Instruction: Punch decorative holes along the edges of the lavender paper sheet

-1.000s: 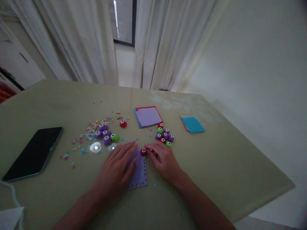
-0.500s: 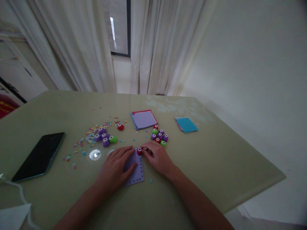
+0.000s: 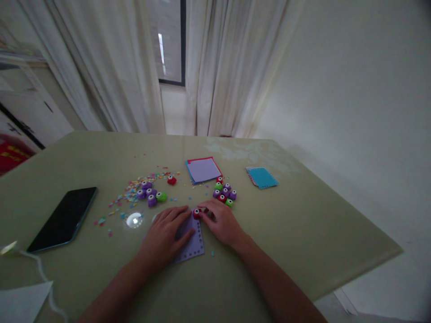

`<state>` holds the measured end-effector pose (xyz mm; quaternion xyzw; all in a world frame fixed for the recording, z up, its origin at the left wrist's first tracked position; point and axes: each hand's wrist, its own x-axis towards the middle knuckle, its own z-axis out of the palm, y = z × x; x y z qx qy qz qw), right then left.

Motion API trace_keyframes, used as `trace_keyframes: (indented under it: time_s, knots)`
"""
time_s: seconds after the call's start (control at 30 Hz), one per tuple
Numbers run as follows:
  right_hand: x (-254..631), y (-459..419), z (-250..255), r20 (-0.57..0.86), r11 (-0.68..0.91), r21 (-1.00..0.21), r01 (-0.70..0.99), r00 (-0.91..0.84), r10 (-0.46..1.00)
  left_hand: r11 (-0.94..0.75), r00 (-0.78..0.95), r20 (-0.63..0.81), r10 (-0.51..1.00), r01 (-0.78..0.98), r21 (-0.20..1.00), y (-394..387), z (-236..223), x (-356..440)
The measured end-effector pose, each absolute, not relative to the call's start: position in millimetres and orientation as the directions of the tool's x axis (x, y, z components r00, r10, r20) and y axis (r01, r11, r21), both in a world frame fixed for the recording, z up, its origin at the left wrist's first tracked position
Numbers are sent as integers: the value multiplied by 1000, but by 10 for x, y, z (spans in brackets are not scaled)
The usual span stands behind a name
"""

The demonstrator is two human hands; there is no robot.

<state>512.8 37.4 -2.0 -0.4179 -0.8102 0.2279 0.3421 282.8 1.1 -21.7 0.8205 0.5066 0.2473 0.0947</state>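
Note:
My left hand point(image 3: 164, 235) lies flat with fingers stretched out on a lilac paper sheet point(image 3: 192, 242) whose edges carry punched holes. My right hand point(image 3: 220, 220) is closed around a small red paper punch point(image 3: 196, 212) that sits on the sheet's far edge. Just beyond my right hand stands a cluster of purple, red and green punches point(image 3: 224, 194). Another group of purple and green punches point(image 3: 151, 194) and a lone red punch point(image 3: 171, 180) lie further left.
A stack of coloured paper point(image 3: 203, 170) lies at the centre back, a punched blue sheet point(image 3: 261, 177) to the right. Confetti scraps point(image 3: 129, 190) are scattered left of centre. A black phone point(image 3: 63, 218) rests at the left, a white cable point(image 3: 40, 273) nearer. The olive table point(image 3: 303, 224) ends at the right.
Both hands stay on the lilac sheet and red punch. The camera has tilted up slightly, so everything sits a little lower and smaller in view.

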Motion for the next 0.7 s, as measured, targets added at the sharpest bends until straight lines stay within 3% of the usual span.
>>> trace_keyframes:
  time_s: [0.7]
  knots:
    - [5132, 365, 18, 405, 583, -636, 505, -424, 810, -478, 373, 316, 873, 785, 394, 9, -224, 2822]
